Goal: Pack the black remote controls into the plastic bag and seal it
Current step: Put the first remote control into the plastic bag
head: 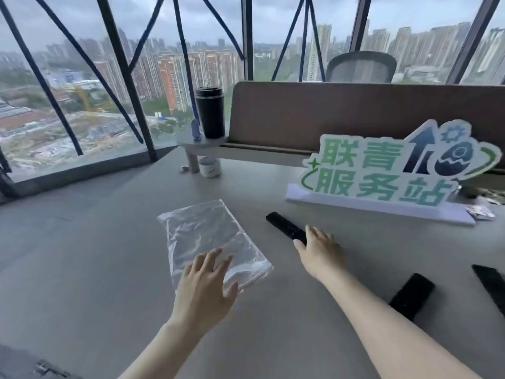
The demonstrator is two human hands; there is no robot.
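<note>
A clear plastic bag (210, 236) lies flat on the grey table (82, 255), its near end under my left hand (205, 283), whose fingers are spread over it. A black remote control (284, 226) lies to the right of the bag; my right hand (319, 253) covers its near end with fingers apart, and whether it grips the remote is unclear. A second black remote (412, 295) lies right of my right forearm. A third black remote (492, 287) sits at the right edge of view, partly cut off.
A green-and-white standing sign (382, 176) stands behind the remotes. A black tumbler (210, 113) sits on a small raised shelf (202, 144), with a white cup (210, 167) beneath it. A brown partition (328, 113) and a chair lie behind; windows to the left.
</note>
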